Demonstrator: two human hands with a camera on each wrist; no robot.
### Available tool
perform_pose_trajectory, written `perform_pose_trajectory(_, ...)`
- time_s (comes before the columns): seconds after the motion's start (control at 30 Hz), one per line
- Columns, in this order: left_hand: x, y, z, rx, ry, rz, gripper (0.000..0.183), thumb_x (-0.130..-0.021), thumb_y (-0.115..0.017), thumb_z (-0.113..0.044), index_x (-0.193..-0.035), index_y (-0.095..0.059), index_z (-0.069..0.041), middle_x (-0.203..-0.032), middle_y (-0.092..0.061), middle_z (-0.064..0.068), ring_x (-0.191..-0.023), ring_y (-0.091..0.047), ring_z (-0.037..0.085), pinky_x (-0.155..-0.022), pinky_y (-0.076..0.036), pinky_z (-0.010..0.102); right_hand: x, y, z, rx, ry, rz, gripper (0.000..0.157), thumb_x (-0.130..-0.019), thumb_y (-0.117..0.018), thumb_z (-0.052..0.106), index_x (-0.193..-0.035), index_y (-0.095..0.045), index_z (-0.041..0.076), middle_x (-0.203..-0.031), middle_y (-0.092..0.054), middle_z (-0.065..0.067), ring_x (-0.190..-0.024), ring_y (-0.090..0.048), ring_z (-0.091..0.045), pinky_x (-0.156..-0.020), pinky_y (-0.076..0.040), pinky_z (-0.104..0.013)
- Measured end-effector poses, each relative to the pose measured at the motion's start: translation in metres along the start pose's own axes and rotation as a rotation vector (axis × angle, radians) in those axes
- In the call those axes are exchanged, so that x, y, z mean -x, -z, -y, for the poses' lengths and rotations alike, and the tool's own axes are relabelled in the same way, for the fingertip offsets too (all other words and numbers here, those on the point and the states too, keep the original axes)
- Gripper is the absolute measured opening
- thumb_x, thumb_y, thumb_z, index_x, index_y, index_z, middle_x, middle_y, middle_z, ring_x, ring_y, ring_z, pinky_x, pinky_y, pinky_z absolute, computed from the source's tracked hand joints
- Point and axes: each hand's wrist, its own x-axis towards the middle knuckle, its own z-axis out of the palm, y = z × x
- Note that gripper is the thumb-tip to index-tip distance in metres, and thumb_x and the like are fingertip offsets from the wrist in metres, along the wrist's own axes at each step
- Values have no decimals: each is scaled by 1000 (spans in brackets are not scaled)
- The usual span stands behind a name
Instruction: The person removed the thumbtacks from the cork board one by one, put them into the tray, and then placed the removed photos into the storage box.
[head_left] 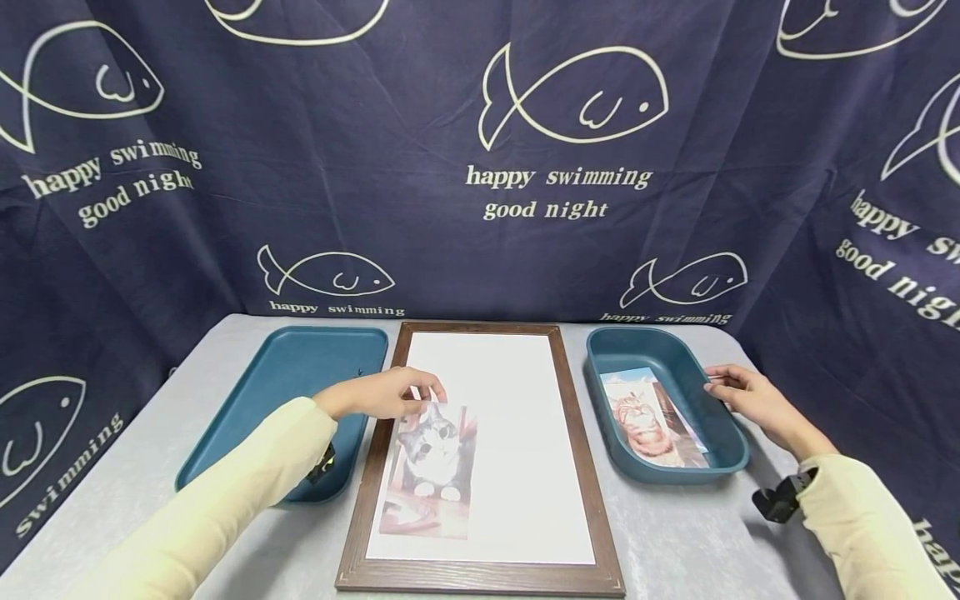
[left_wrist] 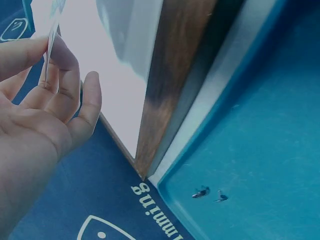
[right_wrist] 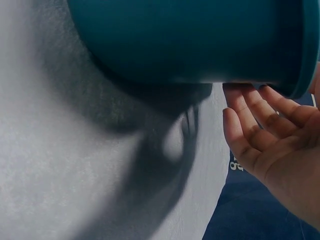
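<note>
My left hand (head_left: 390, 393) pinches the top edge of a photo print (head_left: 435, 479) of a grey and white cat, over the left part of a white board (head_left: 517, 433) in a brown wooden frame (head_left: 581, 467). In the left wrist view this print (left_wrist: 52, 37) shows edge-on as a thin sheet between thumb and fingers. The right hand (head_left: 757, 406) holds the right side of a deep blue bin (head_left: 738, 454), its fingertips against the outer wall in the right wrist view. Inside that bin lie several overlapping prints, an orange cat photo (head_left: 640, 425) on top.
A shallow blue tray (head_left: 300, 392) stands left of the frame, with two small dark metallic pieces (left_wrist: 201, 192) in its far corner. A pale cloth covers the table (head_left: 660, 533). Behind hangs a dark blue curtain (head_left: 420, 208) printed with fish.
</note>
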Motion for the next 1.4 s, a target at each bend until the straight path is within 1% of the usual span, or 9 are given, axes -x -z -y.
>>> perform_pose_trajectory(0.1, -2, 4, -4, 1, 5, -8, 25, -91, -48, -2, -113, -57, -9, -101, -58, 9, -67, -53, 11, -60, -44, 23, -1, 1, 1, -5, -20, 24, 47, -92, -48, 21, -125, -40, -11, -97, -57, 3, -77, -47, 9, -67, -43, -25)
perform_pose_trajectory(0.23, -6, 7, -7, -8, 1, -42, 27, -91, -48, -2, -114, -57, -11, -103, -57, 9, -73, -54, 13, -63, -45, 25, -2, 3, 1, -12, -38, 54, 49, -93, -48, 23, -127, -38, -10, -104, -57, -5, -78, -48, 8, -69, -44, -26)
perform_pose_trajectory(0.4, -13, 10, -12, -15, -49, -106, 28, -89, -48, -1, -113, -58, -12, -100, -58, 9, -64, -49, 12, -59, -43, 24, -2, 5, 1, -27, -42, 79, 50, -93, -48, 22, -129, -36, -10, -111, -55, -12, -80, -48, 8, -69, -45, -25)
perform_pose_trajectory(0.57, -22, 13, -16, -31, -66, -159, 30, -88, -48, 1, -113, -59, -12, -98, -59, 8, -63, -47, 12, -58, -42, 22, -2, 6, 1, -38, -54, 88, 50, -93, -49, 22, -129, -36, -10, -110, -55, -8, -80, -48, 8, -69, -45, -24)
perform_pose_trajectory(0.8, -35, 14, -16, -39, -88, -189, 27, -90, -48, -2, -114, -58, -12, -97, -60, 7, -65, -49, 13, -58, -42, 23, 0, 6, 1, -62, -54, 88, 51, -92, -50, 23, -130, -35, -9, -104, -55, 3, -80, -49, 6, -69, -44, -24)
perform_pose_trajectory(0.97, -45, 14, -21, -19, -84, -212, 28, -90, -48, -1, -113, -59, -10, -97, -60, 9, -72, -52, 18, -57, -42, 22, 0, 5, -1, -91, -52, 88, 51, -93, -50, 23, -130, -35, -9, -99, -54, 11, -79, -50, 6, -68, -44, -23)
perform_pose_trajectory(1.13, -53, 16, -26, -15, -60, -232, 27, -90, -49, -2, -114, -59, -10, -100, -60, 10, -81, -55, 22, -61, -44, 23, 1, 5, -1, -89, -56, 88, 52, -93, -49, 24, -130, -35, -9, -97, -53, 14, -80, -48, 7, -68, -43, -23)
perform_pose_trajectory(1.2, -57, 16, -29, -23, -57, -242, 27, -90, -49, -2, -114, -59, -11, -102, -60, 9, -84, -56, 21, -63, -45, 24, 1, 5, -1, -85, -57, 87, 52, -93, -49, 25, -130, -35, -8, -97, -53, 14, -81, -48, 7, -69, -43, -23)
perform_pose_trajectory(1.4, -70, 17, -38, -2, -80, -261, 28, -90, -50, -1, -114, -59, -12, -111, -59, 6, -93, -55, 18, -70, -46, 26, 2, 4, -2, -79, -59, 83, 50, -93, -48, 23, -130, -34, -8, -97, -55, 10, -79, -49, 6, -68, -43, -23)
